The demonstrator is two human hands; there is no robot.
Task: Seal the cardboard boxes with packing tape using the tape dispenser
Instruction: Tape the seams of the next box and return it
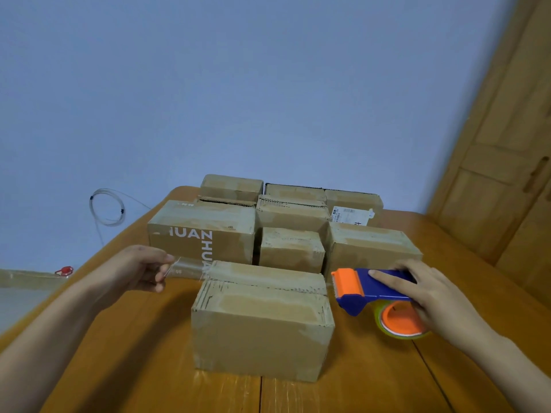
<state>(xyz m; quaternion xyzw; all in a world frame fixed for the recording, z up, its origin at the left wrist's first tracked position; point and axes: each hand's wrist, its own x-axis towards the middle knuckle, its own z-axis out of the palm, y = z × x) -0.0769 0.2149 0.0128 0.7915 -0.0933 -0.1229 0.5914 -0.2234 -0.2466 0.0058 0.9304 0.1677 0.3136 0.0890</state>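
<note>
A closed cardboard box [262, 332] stands nearest me on the wooden table [143, 347]. A strip of clear packing tape [190, 268] stretches from its top left edge out to my left hand [140, 268], which pinches the tape's free end. My right hand [429, 296] grips the blue and orange tape dispenser [369, 289] just right of the box's top right corner, index finger lying along its blue body. The tape roll [399, 321] hangs under the dispenser.
Several more cardboard boxes stand behind, among them a large one printed with white letters [202, 231] and one with a shipping label [353, 214]. A coiled wire [105, 208] hangs on the blue wall. A wooden door [504, 144] is at right.
</note>
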